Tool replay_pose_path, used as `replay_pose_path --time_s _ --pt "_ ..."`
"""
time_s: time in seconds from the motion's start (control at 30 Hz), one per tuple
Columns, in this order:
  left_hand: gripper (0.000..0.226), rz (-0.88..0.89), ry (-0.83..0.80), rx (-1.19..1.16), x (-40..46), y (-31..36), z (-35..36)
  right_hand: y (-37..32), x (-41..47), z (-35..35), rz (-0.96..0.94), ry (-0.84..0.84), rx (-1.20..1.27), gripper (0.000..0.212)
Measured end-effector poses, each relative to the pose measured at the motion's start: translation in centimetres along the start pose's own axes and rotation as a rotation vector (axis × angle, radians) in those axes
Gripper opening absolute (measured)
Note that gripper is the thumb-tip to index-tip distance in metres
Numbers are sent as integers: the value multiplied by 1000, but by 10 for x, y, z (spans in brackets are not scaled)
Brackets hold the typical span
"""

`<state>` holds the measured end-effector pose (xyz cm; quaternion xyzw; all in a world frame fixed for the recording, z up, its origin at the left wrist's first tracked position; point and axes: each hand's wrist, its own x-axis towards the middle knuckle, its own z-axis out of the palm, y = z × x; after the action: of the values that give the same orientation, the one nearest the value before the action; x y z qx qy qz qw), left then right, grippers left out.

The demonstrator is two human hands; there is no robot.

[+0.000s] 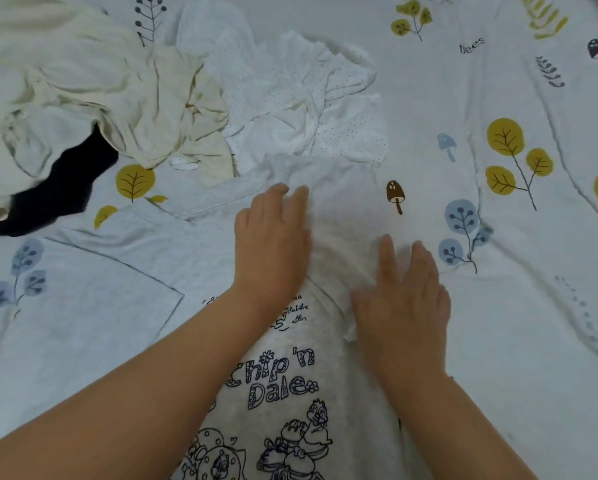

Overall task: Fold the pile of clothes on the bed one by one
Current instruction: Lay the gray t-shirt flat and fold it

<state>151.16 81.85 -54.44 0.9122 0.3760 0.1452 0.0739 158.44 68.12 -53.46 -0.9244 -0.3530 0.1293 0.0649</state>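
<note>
Both the left hand (273,237) and right hand (406,299) press flat, fingers straight, on a pale grey "Chip 'n Dale" T-shirt (283,386) at centre. It lies on a leaf-and-mushroom printed bedsheet (515,306). The clothes pile (145,91) sits at eleven o'clock.

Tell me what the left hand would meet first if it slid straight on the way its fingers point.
The left hand lies flat on the light grey printed T-shirt, fingers pointing up the bed. Past the shirt's upper edge it would probably meet the crumpled white dotted garment first.

Right hand (403,299) blurred; shirt (290,393) perhaps cut off
</note>
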Motion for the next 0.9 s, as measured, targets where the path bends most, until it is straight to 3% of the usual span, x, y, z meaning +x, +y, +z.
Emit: replay_pose_path --time_s 0.07,0.13,0.23,0.4,0.6,0.77,0.9 --pt "56 153 -61 6 -21 -2 3 -2 -5 13 -137 -27 -46 71" --pt "64 214 -325 91 -42 -12 7 4 -8 28 -216 -167 -153 65" --pt "62 85 -570 152 -60 -29 15 11 -4 35 -241 -283 -193 65" --pt "57 1 -506 65 -74 -25 -13 7 -14 9 -251 -201 -15 57" --pt "35 -54 -411 -13 -146 -43 -63 26 -74 -6 -80 -221 174 61" --pt "46 -143 -466 67 -232 -68 -86 44 -123 -5 64 -183 204 63" --pt "44 -236 -408 121 -290 -86 -101 58 -153 -6 205 -191 259 63"
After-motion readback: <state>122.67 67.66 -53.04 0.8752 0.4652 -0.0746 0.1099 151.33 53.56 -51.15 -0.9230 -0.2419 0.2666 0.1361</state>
